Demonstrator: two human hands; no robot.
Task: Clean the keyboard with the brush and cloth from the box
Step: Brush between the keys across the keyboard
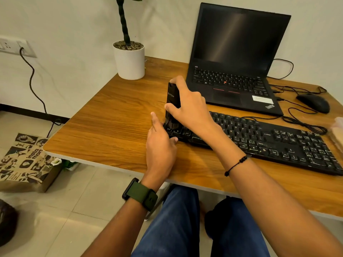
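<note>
Right hand (187,106) has its grip wrapped round the upright black brush tool (173,101), bristles down on the Ctrl/Alt corner of the black keyboard (269,143), centre of the frame. Left hand (160,145) braces that keyboard end on the desk (111,123), thumb pressed on its front edge, fingers straight. Push too hard and a keycap could pop, or the keyboard slides toward the ThinkPad laptop (235,58). Can't spot the cloth or box.

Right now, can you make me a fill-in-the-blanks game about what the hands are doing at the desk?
1. The right hand holds the black ____ upright.
2. Its bristles touch the keyboard's ____ end.
3. The left hand steadies the keyboard's near-left ____.
4. The white pot holds a ____.

Missing words: brush; left; corner; plant
</note>
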